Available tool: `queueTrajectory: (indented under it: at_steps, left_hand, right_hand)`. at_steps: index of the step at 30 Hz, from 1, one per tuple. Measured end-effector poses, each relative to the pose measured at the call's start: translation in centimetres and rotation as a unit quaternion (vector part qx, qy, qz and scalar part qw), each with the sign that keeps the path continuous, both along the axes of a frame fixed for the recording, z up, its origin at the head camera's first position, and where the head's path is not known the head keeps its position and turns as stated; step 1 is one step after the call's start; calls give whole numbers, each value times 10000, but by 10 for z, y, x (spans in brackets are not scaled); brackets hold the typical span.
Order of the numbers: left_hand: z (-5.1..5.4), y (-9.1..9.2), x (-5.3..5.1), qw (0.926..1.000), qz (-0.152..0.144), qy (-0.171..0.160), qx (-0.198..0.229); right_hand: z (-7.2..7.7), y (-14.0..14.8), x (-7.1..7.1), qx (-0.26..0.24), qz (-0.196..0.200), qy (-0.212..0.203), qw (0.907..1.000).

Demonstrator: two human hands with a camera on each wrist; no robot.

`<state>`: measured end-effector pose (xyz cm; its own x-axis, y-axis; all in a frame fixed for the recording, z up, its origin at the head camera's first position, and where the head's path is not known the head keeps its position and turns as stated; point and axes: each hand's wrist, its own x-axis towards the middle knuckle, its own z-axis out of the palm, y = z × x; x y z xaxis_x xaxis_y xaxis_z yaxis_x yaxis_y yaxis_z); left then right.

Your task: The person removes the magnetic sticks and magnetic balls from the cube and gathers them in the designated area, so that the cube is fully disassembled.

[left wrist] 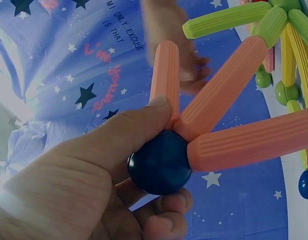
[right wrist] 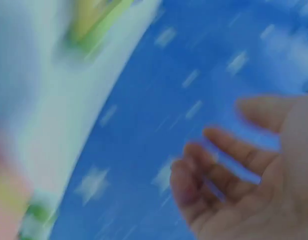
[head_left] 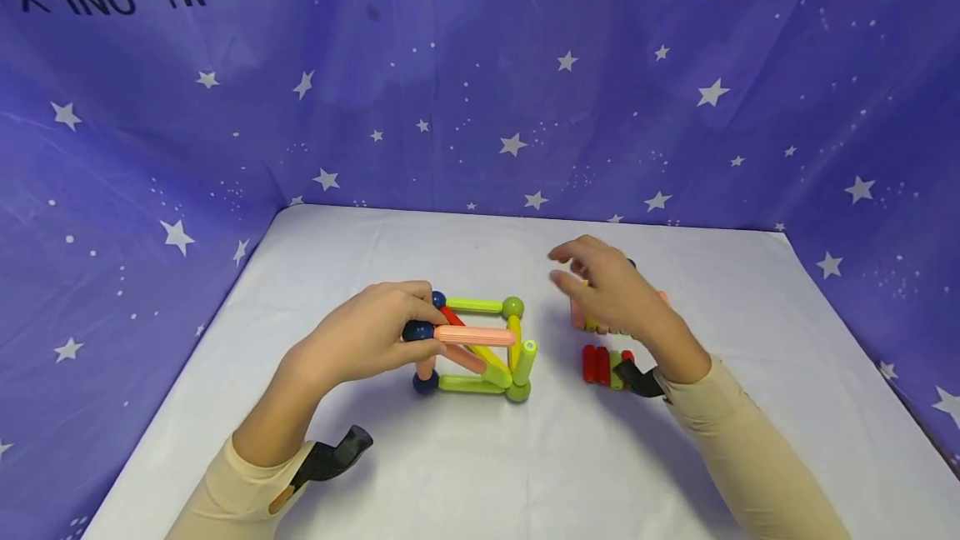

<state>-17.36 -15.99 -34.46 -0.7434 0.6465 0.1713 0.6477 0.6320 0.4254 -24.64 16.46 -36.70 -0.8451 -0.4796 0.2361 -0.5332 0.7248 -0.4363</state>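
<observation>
My left hand pinches a dark blue ball between thumb and fingers. Three pink magnetic sticks fan out from this ball. In the head view it sits at the raised upper part of a stick-and-ball frame. Below lie a yellow-green stick, a green ball and a second blue ball. A light green stick angles up with its outer end free. To the right of the frame, my right hand hovers with parted fingers and holds nothing; it is blurred in its wrist view.
Loose red sticks and a green one lie in a row at the right. Behind them, partly under the right hand, are pink and yellow pieces. A purple starry cloth walls the white table.
</observation>
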Motion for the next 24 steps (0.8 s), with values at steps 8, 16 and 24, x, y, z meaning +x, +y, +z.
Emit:
queueTrajectory:
  at_steps: [8, 16, 24]
  left_hand:
    - [0, -2, -1, 9999, -74, 36, 128]
    - [3, -11, -1, 9991, -219, -170, 311]
    - [6, -17, -2, 9981, -267, -346, 438]
  right_hand:
    - [10, -77, 78, 707, 1594, 1515, 9730]
    - [0, -89, 89, 616, 1450, 1825, 9705]
    - [-8, -91, 101, 1452, 2181, 1750, 9491]
